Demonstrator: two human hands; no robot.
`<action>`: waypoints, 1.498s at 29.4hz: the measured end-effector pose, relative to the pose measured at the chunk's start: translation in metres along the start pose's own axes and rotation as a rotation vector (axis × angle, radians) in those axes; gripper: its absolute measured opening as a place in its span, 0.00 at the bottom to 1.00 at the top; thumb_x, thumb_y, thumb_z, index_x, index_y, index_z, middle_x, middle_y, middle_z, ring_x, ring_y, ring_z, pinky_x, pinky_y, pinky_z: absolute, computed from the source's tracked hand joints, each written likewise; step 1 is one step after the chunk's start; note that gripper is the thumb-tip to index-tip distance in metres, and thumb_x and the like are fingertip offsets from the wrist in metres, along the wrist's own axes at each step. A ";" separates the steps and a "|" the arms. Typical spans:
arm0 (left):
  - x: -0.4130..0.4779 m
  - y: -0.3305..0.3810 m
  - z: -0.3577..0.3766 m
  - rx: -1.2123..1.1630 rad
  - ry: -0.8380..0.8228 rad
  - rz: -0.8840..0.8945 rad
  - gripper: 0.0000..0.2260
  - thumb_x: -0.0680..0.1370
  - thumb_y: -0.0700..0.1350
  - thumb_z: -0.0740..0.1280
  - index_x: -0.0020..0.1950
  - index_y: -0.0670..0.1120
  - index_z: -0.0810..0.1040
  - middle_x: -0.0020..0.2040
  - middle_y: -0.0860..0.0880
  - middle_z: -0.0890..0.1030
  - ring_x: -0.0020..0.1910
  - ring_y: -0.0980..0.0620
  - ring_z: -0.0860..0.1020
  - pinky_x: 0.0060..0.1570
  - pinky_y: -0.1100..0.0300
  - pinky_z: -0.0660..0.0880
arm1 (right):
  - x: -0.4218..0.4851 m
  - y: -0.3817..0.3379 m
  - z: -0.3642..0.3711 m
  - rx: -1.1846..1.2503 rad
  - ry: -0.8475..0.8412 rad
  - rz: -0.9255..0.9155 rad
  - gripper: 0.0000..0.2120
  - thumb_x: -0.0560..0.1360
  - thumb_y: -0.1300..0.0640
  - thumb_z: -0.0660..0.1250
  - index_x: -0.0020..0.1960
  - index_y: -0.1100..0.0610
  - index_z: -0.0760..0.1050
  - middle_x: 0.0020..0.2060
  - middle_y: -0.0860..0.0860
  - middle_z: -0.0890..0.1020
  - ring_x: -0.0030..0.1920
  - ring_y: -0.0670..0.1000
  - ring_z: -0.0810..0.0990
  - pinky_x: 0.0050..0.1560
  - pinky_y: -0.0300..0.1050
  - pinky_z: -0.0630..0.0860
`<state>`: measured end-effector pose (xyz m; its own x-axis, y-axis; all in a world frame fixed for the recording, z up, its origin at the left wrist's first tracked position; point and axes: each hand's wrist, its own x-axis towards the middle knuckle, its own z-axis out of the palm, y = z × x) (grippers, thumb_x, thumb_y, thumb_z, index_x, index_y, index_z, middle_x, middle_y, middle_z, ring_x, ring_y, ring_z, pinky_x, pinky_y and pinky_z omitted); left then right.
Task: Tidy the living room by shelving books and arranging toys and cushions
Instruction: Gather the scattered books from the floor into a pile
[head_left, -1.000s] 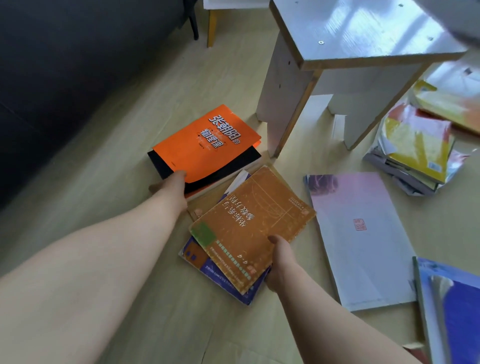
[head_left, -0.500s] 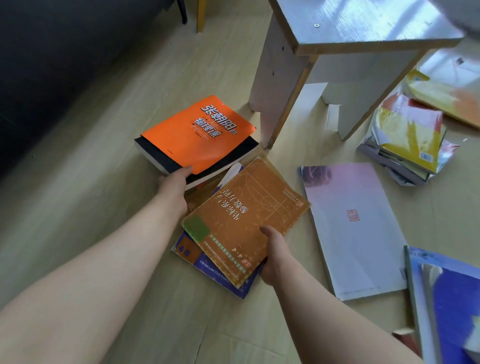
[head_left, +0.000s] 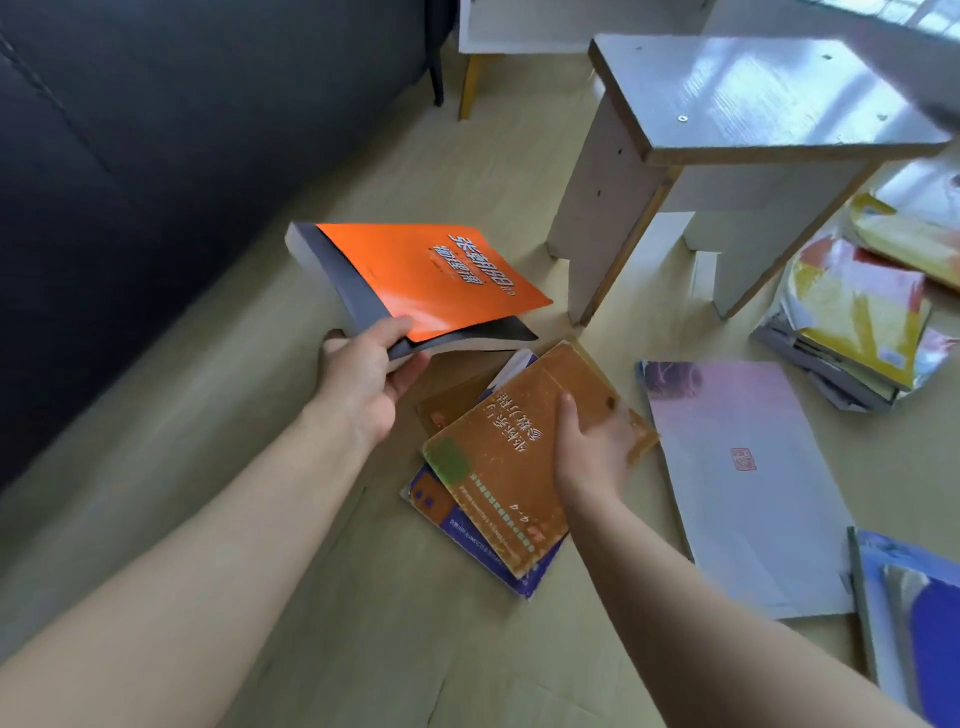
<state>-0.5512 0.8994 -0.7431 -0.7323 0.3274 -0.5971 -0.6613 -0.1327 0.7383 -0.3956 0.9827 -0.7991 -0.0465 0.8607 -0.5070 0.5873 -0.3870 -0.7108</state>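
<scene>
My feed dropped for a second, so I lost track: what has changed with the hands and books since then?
The left hand now grips the orange book and has lifted it off the pile, tilted. The right hand slid further up the edge of the brown book, thumb on its cover. The brown book still lies on the blue book; pale pink book and stool unmoved.

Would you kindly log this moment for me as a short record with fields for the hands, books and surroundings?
Left hand: grips the orange book by its near corner, tilted
Right hand: holds the brown book at its right edge, thumb on the cover
Under brown book: blue book, on the floor
Nearby: white booklet, grey stool, magazine pile
</scene>
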 end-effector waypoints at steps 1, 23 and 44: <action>-0.006 0.001 -0.001 0.005 -0.020 0.017 0.08 0.74 0.34 0.68 0.47 0.40 0.70 0.44 0.44 0.74 0.35 0.52 0.76 0.27 0.64 0.78 | -0.009 -0.016 0.005 0.184 -0.182 0.087 0.39 0.73 0.32 0.58 0.76 0.52 0.54 0.72 0.55 0.65 0.70 0.58 0.67 0.68 0.61 0.66; 0.006 -0.081 -0.055 1.509 -0.175 0.156 0.34 0.76 0.56 0.65 0.77 0.53 0.51 0.78 0.49 0.46 0.75 0.44 0.50 0.72 0.51 0.54 | -0.013 0.033 -0.052 0.367 -0.238 0.280 0.16 0.77 0.65 0.62 0.64 0.56 0.70 0.57 0.56 0.78 0.47 0.54 0.77 0.48 0.46 0.70; 0.004 -0.103 -0.071 1.134 -0.281 -0.271 0.42 0.72 0.50 0.73 0.75 0.48 0.49 0.71 0.44 0.64 0.67 0.43 0.68 0.64 0.51 0.69 | -0.003 0.042 -0.026 0.277 -0.428 0.485 0.17 0.75 0.56 0.69 0.60 0.59 0.69 0.49 0.54 0.77 0.44 0.53 0.76 0.48 0.49 0.70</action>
<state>-0.4979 0.8477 -0.8443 -0.4367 0.4288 -0.7908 -0.1653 0.8259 0.5391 -0.3497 0.9728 -0.8144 -0.1786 0.3865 -0.9048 0.3970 -0.8131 -0.4257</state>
